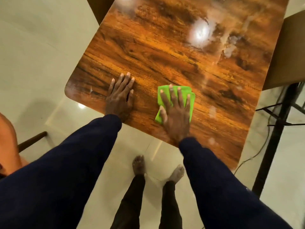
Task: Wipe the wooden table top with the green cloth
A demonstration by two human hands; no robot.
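The glossy wooden table top (165, 52) fills the upper middle of the view, with whitish smears and a lamp glare at its far right. A folded bright green cloth (191, 96) lies flat near the table's front edge. My right hand (176, 111) presses down on the cloth with fingers spread. My left hand (121, 95) rests flat on the bare wood to the left of the cloth, fingers slightly apart, holding nothing. Dark blue sleeves cover both arms.
A brown cardboard box (287, 52) stands against the table's right side. Black metal legs and cables (277, 123) are under it. An orange chair (8, 142) sits at the left edge. My bare feet (140, 164) stand on the pale tiled floor.
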